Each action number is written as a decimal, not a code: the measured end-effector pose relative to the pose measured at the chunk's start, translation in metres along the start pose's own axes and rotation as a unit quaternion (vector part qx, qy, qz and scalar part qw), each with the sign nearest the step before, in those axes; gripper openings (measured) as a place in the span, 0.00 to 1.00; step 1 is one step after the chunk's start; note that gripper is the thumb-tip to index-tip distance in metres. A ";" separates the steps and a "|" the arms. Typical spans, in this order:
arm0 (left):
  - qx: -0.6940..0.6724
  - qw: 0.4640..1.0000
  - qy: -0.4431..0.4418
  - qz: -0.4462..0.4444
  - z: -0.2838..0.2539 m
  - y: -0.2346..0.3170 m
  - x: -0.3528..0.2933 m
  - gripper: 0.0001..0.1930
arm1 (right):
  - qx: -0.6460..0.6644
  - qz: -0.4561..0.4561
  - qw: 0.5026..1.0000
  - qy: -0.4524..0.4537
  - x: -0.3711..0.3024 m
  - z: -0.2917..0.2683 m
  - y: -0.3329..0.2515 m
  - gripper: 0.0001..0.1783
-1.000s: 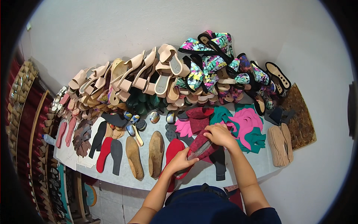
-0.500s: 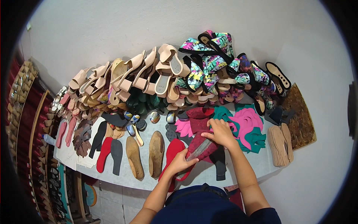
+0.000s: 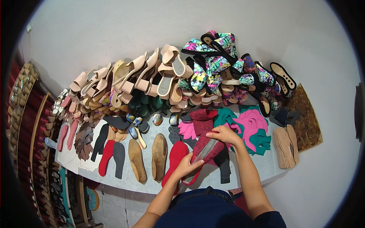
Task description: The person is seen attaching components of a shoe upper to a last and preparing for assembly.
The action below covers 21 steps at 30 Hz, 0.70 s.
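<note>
Both of my hands hold a dark red shoe upper (image 3: 200, 145) with a grey strip down its middle, tilted above the front of the table. My left hand (image 3: 186, 168) is closed on its lower left edge, with the thumb pressed on top. At its upper right end, my right hand (image 3: 225, 135) pinches the edge between thumb and fingers. A bright red edge (image 3: 192, 180) shows below the upper; whether it is joined to it I cannot tell. Beside my left hand lies a red insole (image 3: 175, 159). More dark red pieces (image 3: 202, 122) lie beyond the upper.
Wooden shoe lasts (image 3: 159, 157), a grey sole (image 3: 118, 160) and a red insole (image 3: 106, 158) lie to the left. Pink and teal cutouts (image 3: 253, 125) and stacked tan insoles (image 3: 283, 148) are on the right. Piled beige sandals (image 3: 144, 72) and patterned sandals (image 3: 216, 64) line the back.
My right hand has drawn down slightly and its fingers have closed in on the upper's edge. The upper has tilted a little; my left hand has hardly moved.
</note>
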State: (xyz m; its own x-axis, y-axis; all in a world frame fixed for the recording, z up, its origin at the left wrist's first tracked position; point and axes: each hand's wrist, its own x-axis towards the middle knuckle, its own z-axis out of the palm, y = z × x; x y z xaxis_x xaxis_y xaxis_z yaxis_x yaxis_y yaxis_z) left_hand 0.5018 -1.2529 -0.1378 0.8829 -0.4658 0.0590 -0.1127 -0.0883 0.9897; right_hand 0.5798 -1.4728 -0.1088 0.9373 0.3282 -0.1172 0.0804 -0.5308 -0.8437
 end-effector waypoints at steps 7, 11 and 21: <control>-0.094 0.963 0.037 -0.249 0.003 -0.042 0.001 0.21 | -0.031 0.004 0.999 -0.008 -0.001 0.008 -0.011 0.30; -0.091 0.970 0.081 -0.209 0.011 -0.042 -0.001 0.20 | -0.027 0.017 0.999 -0.020 0.001 0.007 -0.013 0.30; -0.254 0.943 0.028 -0.212 0.008 -0.017 -0.003 0.19 | -0.021 0.030 0.992 0.121 0.007 0.018 0.004 0.28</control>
State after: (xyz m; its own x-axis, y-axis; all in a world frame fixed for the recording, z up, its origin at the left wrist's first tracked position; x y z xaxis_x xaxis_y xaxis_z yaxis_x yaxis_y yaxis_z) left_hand 0.4980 -1.2569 -0.1559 0.8236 -0.4353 -0.3637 0.4765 0.1830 0.8599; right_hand 0.5803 -1.4584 -0.1220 0.9945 0.0994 -0.0331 0.0305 -0.5769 -0.8162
